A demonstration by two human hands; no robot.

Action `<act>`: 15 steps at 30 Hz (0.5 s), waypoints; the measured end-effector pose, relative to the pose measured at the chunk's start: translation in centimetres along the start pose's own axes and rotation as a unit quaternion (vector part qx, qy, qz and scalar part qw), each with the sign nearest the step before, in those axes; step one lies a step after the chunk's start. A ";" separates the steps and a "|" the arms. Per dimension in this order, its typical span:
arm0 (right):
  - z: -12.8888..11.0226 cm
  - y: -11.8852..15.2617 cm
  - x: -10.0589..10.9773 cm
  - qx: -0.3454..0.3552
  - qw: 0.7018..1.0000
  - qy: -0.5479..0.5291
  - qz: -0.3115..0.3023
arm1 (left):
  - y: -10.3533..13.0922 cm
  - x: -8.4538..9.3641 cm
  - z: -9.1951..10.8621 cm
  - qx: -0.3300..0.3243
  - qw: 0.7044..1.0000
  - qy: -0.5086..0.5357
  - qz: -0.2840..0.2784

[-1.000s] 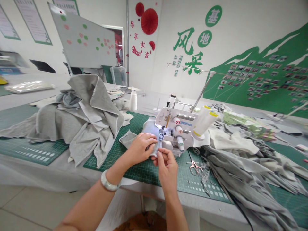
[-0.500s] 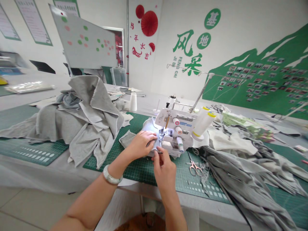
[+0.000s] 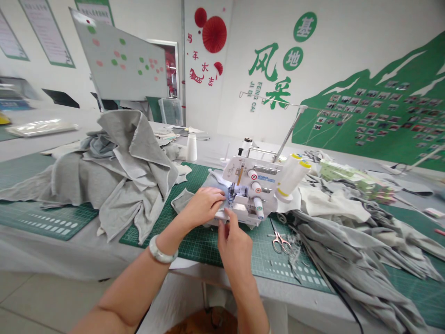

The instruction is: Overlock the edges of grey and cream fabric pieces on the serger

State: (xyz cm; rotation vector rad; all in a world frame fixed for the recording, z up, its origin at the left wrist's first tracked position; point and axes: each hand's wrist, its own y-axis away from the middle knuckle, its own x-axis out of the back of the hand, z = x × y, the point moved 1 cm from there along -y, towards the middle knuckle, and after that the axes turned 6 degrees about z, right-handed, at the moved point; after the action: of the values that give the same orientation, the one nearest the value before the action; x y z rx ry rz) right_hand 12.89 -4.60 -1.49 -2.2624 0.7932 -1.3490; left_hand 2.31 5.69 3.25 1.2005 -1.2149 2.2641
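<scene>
A white overlock sewing machine [image 3: 248, 185] stands on a green cutting mat, its lamp lighting the needle area. Grey fabric [image 3: 214, 180] lies at its left side and under the presser foot. My left hand [image 3: 204, 204], with a pale bangle on the wrist, rests on this fabric just left of the needle, fingers bent together and pressing it. In front of the machine, my right hand [image 3: 233, 239] pinches the near edge of the fabric between thumb and forefinger. Part of the fabric is hidden under both hands.
Grey cloth pieces [image 3: 118, 162] are heaped at the left, beside a white thread cone [image 3: 191, 147]. Scissors [image 3: 281, 242] and thread scraps lie right of my right hand. More grey fabric [image 3: 361, 250] spreads over the right side and hangs off the front edge.
My right hand has shifted slightly left, its forefinger now further over the fabric edge. My left hand stays on the fabric, its fingers a little closer together.
</scene>
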 end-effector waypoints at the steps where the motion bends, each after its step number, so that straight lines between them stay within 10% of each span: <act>1: 0.0 -0.1 0.0 -0.001 1.000 0.009 -0.008 | 0.0 0.1 0.0 0.006 1.000 -0.004 0.000; 15: -1.1 -1.0 0.7 -0.044 0.985 0.128 -0.105 | 0.3 1.0 1.4 0.027 0.994 -0.106 -0.022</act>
State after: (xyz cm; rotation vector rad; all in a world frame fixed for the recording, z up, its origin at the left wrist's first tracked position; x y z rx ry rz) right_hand 12.49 -4.31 0.09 -2.3218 0.7223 -1.7611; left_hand 2.33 4.28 4.30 1.5048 -1.1923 2.1961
